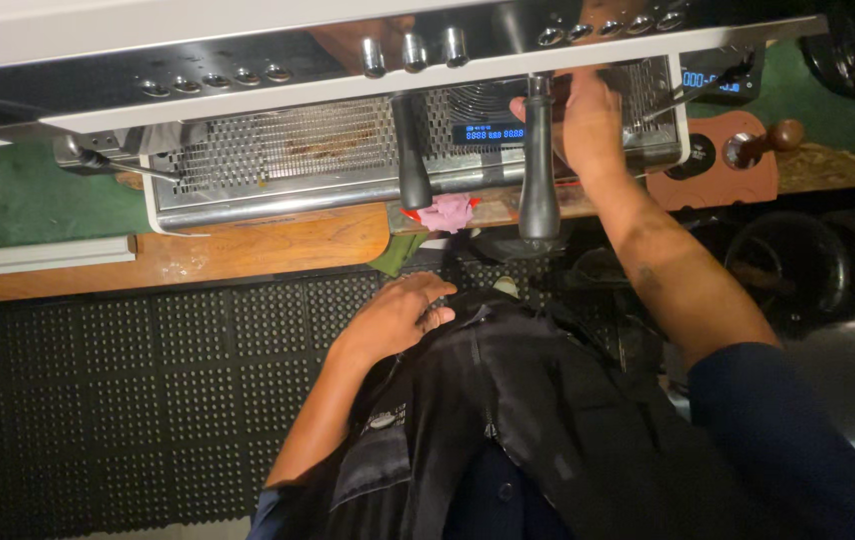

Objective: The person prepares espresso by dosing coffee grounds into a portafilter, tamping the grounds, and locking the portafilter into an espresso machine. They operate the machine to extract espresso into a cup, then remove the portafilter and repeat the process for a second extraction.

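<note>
Hands at the espresso machine

Nearest, the left hand [398, 315] rested with loosely curled fingers on the black apron [508, 400]. Farther right, the right hand [588, 125] reached beside the portafilter handle [539, 160] under the espresso machine [278, 150]; its grip could not be told.

Two small dark rectangular screens glow with blue digits: one display [489, 132] sits on the espresso machine's drip grille [278, 150] between the portafilter handles, and another display [713, 81] stands at the machine's right end.

A café bar: steel espresso machine [348, 120], portafilter handles [538, 170], rubber floor mat [148, 380].
</note>
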